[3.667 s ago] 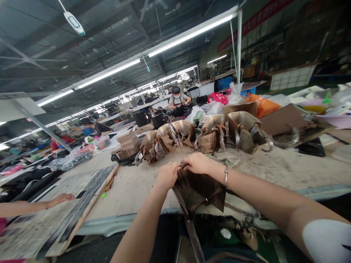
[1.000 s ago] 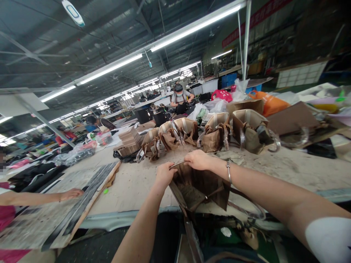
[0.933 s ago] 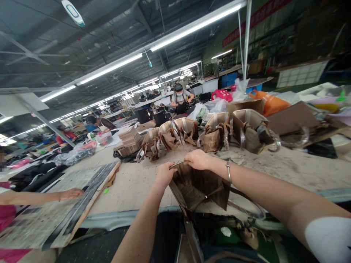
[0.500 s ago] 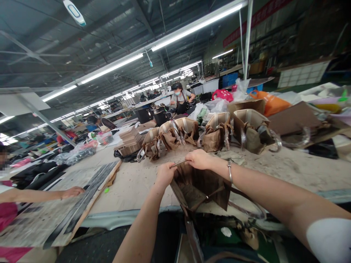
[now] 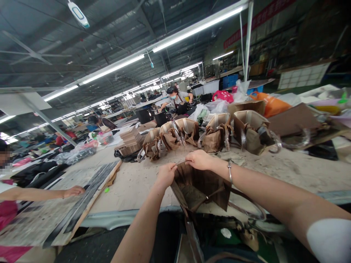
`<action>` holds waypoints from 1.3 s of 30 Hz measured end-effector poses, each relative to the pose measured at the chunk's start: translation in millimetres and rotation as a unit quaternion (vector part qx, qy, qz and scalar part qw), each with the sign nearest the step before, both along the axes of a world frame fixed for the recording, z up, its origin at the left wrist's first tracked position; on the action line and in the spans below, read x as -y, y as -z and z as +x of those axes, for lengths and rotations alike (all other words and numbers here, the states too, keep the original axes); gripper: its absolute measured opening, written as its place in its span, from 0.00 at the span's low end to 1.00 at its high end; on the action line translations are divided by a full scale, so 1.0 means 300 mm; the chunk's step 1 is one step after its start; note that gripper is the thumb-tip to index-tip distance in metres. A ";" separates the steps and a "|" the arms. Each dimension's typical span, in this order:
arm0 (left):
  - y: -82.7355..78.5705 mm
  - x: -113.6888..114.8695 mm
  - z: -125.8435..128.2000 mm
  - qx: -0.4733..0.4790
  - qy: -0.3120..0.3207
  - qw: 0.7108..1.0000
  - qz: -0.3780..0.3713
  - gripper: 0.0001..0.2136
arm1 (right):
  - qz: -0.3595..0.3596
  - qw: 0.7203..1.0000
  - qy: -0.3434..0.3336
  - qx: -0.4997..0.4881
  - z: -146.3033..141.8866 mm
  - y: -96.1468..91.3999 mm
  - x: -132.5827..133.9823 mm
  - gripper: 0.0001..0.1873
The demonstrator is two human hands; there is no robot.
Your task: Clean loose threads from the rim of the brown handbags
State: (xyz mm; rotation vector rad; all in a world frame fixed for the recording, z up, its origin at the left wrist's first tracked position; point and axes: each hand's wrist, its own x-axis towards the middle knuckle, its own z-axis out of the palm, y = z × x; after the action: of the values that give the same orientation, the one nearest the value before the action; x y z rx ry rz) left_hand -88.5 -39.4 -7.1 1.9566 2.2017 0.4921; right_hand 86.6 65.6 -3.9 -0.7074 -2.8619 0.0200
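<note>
A brown handbag (image 5: 201, 186) lies open at the table's near edge, its lining showing and its straps hanging over the front. My left hand (image 5: 166, 174) is closed, pinching the bag's upper rim at its left end. Close beside it, my right hand (image 5: 199, 160) also pinches that rim, leaving a short stretch of edge between the two. A bracelet circles my right wrist. Beyond my hands stands a row of similar brown bags (image 5: 215, 137) with pale boards in them and plastic-wrapped handles.
Left of the bags is a stack of brown panels (image 5: 130, 140). A co-worker's hand (image 5: 74, 191) rests on a board with black strips (image 5: 90, 191) at the left. An orange plastic bag (image 5: 270, 104) and brown sheets lie at the right. Another person works farther back.
My hands keep their pinch on the bag's rim, with barely any shift. The person in the background has leaned and stretched an arm out to the left.
</note>
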 end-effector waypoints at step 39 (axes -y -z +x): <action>-0.012 -0.032 0.024 -0.116 0.056 0.992 -0.004 0.13 | 0.021 0.999 -0.033 0.021 -0.039 -0.006 0.029 0.15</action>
State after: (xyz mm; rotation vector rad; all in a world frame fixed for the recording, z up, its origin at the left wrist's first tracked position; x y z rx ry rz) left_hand -81.4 -29.7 -3.5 2.2187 2.2010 0.2503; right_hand 74.9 57.1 -2.2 -0.6114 -2.9158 -0.0460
